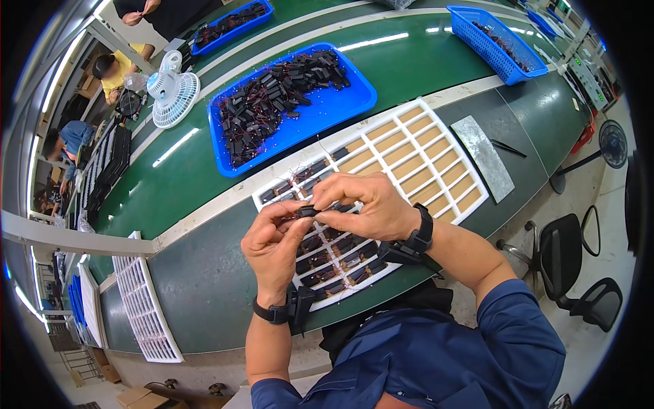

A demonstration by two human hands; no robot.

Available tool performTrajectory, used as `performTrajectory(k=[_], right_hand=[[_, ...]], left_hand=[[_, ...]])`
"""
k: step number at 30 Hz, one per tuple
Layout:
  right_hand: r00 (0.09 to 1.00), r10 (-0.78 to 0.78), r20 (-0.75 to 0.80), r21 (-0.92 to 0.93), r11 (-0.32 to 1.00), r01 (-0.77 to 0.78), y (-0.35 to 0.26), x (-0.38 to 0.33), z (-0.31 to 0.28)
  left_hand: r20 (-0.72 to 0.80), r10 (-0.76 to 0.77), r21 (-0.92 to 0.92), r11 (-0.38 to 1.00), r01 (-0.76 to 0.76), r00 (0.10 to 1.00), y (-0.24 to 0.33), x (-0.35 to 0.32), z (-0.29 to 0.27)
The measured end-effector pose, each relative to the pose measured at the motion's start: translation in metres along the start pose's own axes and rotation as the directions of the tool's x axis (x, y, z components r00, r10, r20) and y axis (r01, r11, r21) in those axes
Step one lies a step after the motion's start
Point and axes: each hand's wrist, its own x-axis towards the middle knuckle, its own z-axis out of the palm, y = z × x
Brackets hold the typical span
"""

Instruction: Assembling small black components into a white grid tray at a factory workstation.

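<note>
Over a white compartment tray [371,148], my left hand [272,242] and my right hand [368,204] meet and pinch one small black block-shaped part [306,211] between their fingertips. It resembles the wired black parts around it; its exact kind is too small to tell. Similar black parts with thin reddish wires [317,259] fill the tray's left compartments, partly hidden under my hands. The right compartments show a bare tan base [415,163]. Beyond the tray lies a blue bin [368,88] heaped with black wired parts [272,102].
A grey metal plate [484,160] and black tweezers [508,148] lie right of the tray. Another white tray [146,307] is at the left. A blue basket [501,51], a white fan [174,92] and a second blue bin [231,27] stand farther back. Other people work at far left.
</note>
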Motion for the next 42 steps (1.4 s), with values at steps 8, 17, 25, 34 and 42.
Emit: performTrajectory(k=[8, 17, 25, 34, 42], right_hand=[[0.977, 0.111, -0.18, 0.174, 0.981, -0.08, -0.006, -0.001, 0.001], [0.992, -0.127, -0.019, -0.202, 0.972, 0.121, -0.003, 0.002, -0.004], [0.999, -0.011, 0.035, -0.147, 0.989, 0.016, 0.001, 0.001, 0.002], [0.974, -0.201, 0.106, -0.378, 0.898, 0.226, 0.011, 0.002, 0.009], [0.982, -0.163, 0.099, -0.503, 0.843, 0.19, 0.005, 0.005, 0.018]], left_hand=[[-0.008, 0.002, 0.005, 1.0, -0.002, 1.0, 0.001, 0.0, -0.002], [-0.032, -0.106, -0.074, 0.992, 0.103, 0.994, 0.002, 0.003, 0.005], [-0.044, -0.137, -0.006, 0.991, 0.137, 0.99, 0.003, -0.003, -0.003], [-0.094, -0.311, -0.052, 0.95, 0.308, 0.946, 0.002, -0.001, 0.0], [-0.068, -0.379, -0.072, 0.925, 0.374, 0.923, -0.004, -0.001, -0.001]])
